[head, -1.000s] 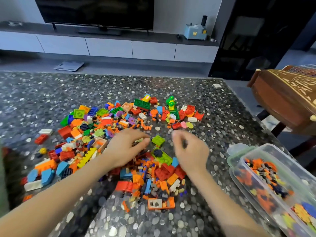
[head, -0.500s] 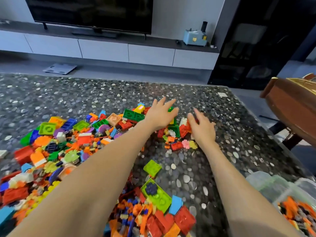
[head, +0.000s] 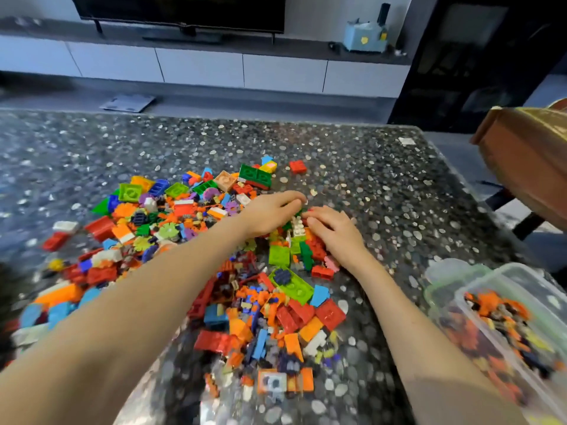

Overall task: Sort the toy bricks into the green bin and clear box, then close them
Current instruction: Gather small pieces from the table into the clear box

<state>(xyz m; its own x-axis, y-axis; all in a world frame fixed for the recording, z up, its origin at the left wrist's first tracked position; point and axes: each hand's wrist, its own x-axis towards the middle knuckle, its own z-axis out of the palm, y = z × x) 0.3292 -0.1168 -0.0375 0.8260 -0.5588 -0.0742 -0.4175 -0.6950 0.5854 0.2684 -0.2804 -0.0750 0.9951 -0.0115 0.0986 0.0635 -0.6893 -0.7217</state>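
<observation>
A wide heap of coloured toy bricks (head: pixel 171 216) covers the speckled stone table (head: pixel 383 185); more of them lie nearer me (head: pixel 270 320). My left hand (head: pixel 270 213) and my right hand (head: pixel 334 231) lie side by side over a small cluster of red, green and white bricks (head: pixel 297 231), fingers bent loosely down onto it, cupping it from the far side. Neither hand has lifted a brick. The clear box (head: pixel 521 273) stands at the lower right, open and partly filled with orange and dark pieces. A pale green rim (head: pixel 429 289) shows against its left side.
One red brick (head: pixel 297 166) lies apart beyond the heap. A brown wooden object (head: pixel 527 170) overhangs the table's right edge. Behind the table are a floor, a low white cabinet (head: pixel 199 69) and a television.
Both hands reached out to the far cluster of bricks and have since drawn it back toward me, closer to the near heap. A single red brick stayed behind.
</observation>
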